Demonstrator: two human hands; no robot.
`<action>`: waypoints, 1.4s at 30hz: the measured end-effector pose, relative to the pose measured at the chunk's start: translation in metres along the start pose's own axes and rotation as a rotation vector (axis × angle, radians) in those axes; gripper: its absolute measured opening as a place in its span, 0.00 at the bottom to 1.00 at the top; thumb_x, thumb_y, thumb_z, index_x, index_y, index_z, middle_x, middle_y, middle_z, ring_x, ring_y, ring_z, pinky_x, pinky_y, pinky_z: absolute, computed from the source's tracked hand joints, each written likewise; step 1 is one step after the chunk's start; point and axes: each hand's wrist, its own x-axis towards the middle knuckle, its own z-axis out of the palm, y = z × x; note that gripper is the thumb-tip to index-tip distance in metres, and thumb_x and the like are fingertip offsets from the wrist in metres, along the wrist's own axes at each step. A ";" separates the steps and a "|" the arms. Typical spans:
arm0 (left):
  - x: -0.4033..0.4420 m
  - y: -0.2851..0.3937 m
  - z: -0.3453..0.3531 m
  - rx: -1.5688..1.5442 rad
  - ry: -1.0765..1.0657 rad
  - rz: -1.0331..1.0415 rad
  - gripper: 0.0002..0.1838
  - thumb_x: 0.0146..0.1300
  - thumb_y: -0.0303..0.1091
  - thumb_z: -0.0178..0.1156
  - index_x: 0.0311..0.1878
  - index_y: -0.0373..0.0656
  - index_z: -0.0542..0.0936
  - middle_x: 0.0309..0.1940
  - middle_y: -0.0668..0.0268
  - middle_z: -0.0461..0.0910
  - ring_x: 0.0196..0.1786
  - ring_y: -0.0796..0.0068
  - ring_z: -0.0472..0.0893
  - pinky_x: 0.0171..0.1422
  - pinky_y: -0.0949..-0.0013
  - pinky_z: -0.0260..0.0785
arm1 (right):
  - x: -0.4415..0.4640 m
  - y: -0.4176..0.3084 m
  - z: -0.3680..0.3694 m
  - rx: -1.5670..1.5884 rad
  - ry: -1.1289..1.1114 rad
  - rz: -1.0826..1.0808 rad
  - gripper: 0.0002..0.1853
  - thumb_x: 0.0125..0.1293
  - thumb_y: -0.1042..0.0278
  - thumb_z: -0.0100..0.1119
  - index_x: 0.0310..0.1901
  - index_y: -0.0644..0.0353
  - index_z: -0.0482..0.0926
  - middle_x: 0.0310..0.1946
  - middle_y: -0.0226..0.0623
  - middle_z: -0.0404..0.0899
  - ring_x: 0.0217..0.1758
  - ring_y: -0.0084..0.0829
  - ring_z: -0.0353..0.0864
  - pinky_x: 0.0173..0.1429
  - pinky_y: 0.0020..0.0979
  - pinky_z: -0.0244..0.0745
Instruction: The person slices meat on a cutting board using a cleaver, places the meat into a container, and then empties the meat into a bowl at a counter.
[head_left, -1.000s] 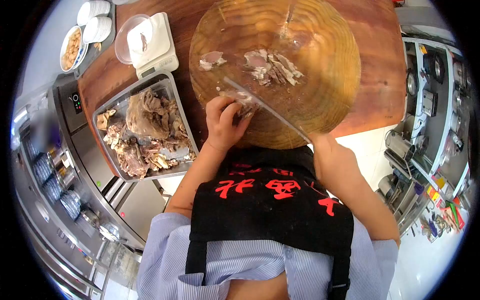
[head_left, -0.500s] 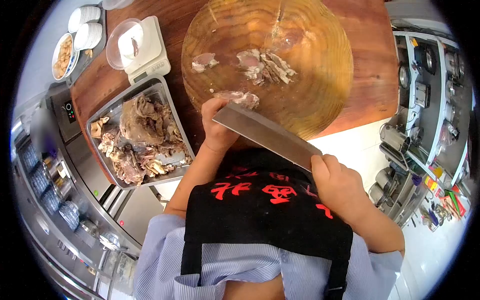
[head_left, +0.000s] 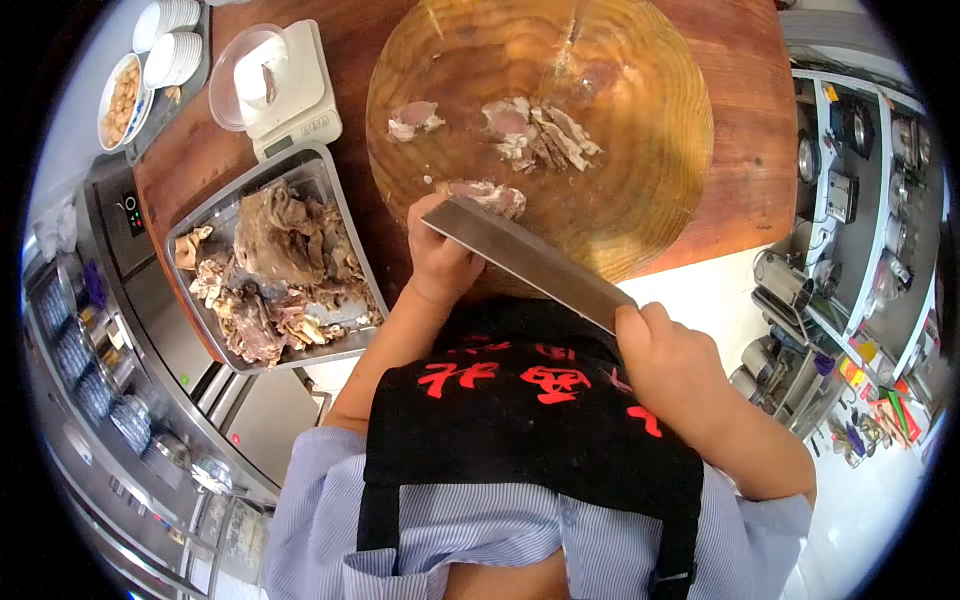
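Steel tray (head_left: 308, 172) and cooked meat (head_left: 275, 240) lay left of the left hand (head_left: 443, 268), whose grip on the meat piece (head_left: 495, 199) just beyond I couldn't tell; the cleaver (head_left: 535, 263), clenched by the right hand (head_left: 668, 368), called for careful finger clearance.

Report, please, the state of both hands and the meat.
Right hand holds cleaver. Left hand beside nearest meat piece, partly hidden by cleaver. Sliced meat lies farther up chopping block.
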 end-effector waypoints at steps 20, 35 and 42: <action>0.004 0.016 0.003 -0.118 0.188 -0.121 0.12 0.48 0.23 0.64 0.38 0.42 0.78 0.42 0.59 0.78 0.45 0.58 0.77 0.52 0.57 0.71 | 0.032 0.010 0.002 -0.040 -0.007 -0.042 0.06 0.57 0.72 0.53 0.35 0.62 0.69 0.25 0.39 0.74 0.21 0.32 0.81 0.20 0.31 0.75; 0.015 0.027 -0.006 0.450 0.228 0.267 0.14 0.41 0.28 0.71 0.35 0.45 0.82 0.41 0.57 0.75 0.42 0.56 0.74 0.43 0.61 0.69 | 0.100 0.031 0.060 0.130 0.164 -0.159 0.05 0.59 0.75 0.50 0.38 0.61 0.67 0.29 0.45 0.74 0.26 0.43 0.82 0.28 0.40 0.79; 0.007 0.038 -0.009 0.463 0.221 0.262 0.22 0.39 0.26 0.72 0.42 0.43 0.79 0.39 0.57 0.72 0.42 0.55 0.72 0.45 0.61 0.68 | 0.094 0.033 0.052 0.157 0.131 -0.067 0.07 0.61 0.74 0.49 0.41 0.61 0.68 0.34 0.49 0.77 0.35 0.50 0.82 0.36 0.44 0.79</action>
